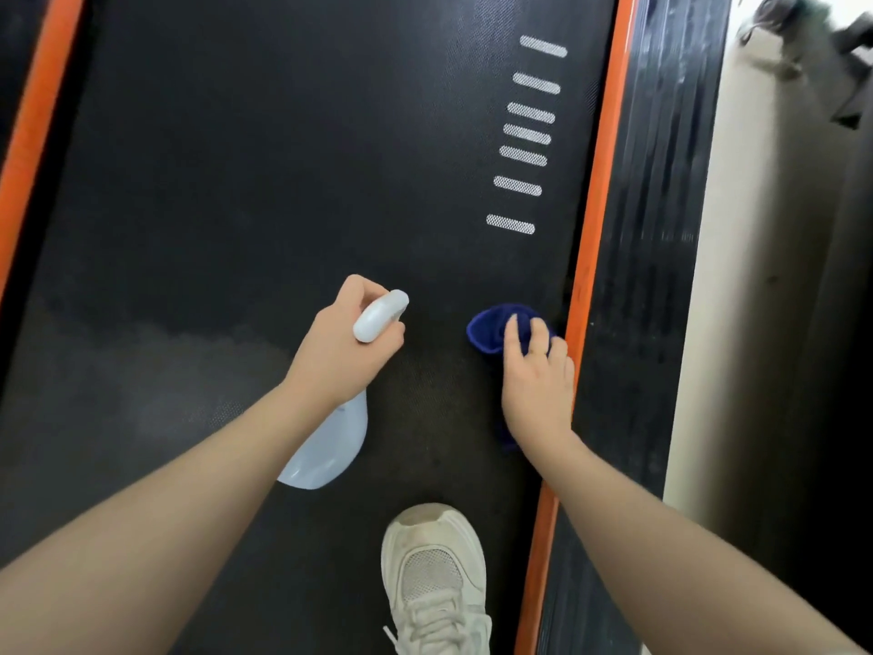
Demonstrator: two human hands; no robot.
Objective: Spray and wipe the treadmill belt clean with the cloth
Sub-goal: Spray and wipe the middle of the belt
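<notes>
The black treadmill belt [264, 182] fills the view, with a darker damp-looking patch across its left and middle. My left hand [347, 342] grips the white head of a pale blue spray bottle [330, 446], whose body hangs below my wrist. At the belt's right edge my right hand [536, 380] presses a crumpled dark blue cloth [489, 326] onto the belt, fingers curled over it. A bit of cloth also shows under my wrist.
Orange strips [597, 205] border the belt on both sides, with a black ribbed side rail [661, 229] on the right. My white sneaker [437, 579] stands on the belt at the bottom. White dash marks [522, 156] run along the belt's right side. A beige floor [765, 276] lies further right.
</notes>
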